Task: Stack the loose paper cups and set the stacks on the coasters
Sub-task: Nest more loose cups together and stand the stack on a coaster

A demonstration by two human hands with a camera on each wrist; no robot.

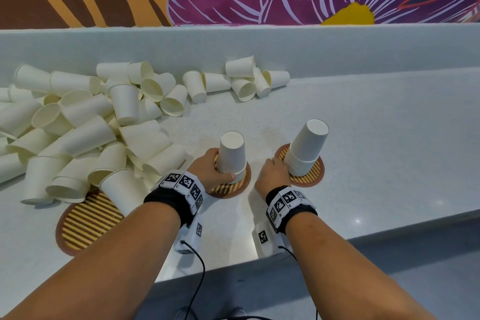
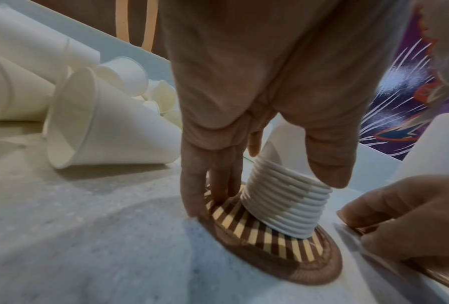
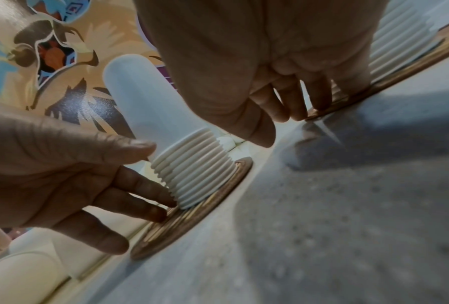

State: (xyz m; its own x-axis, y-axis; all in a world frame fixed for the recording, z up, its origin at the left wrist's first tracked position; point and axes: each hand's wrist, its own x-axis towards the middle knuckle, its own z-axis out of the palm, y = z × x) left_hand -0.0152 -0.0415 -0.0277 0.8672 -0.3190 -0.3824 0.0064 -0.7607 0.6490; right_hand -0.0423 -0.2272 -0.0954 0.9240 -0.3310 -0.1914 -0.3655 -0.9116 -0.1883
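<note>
Two stacks of upside-down cream paper cups stand on round striped coasters. My left hand (image 1: 222, 167) holds the middle stack (image 1: 232, 153) low down, thumb in front and fingers behind, on the middle coaster (image 1: 228, 189). In the left wrist view the fingertips (image 2: 207, 197) touch that coaster (image 2: 283, 253) beside the stack's rims (image 2: 285, 203). My right hand (image 1: 274, 167) sits left of the taller right stack (image 1: 307, 147). Its bent fingers (image 3: 319, 102) rest on the rim of the right coaster (image 3: 400, 70), and the thumb stays apart. A big heap of loose cups (image 1: 91, 125) lies at the left.
A third coaster (image 1: 85, 221) lies front left, with loose cups spilling onto its far edge. A smaller group of cups (image 1: 246, 80) lies near the counter's raised back wall (image 1: 337, 44). The counter's front edge (image 1: 389, 231) runs just behind my wrists.
</note>
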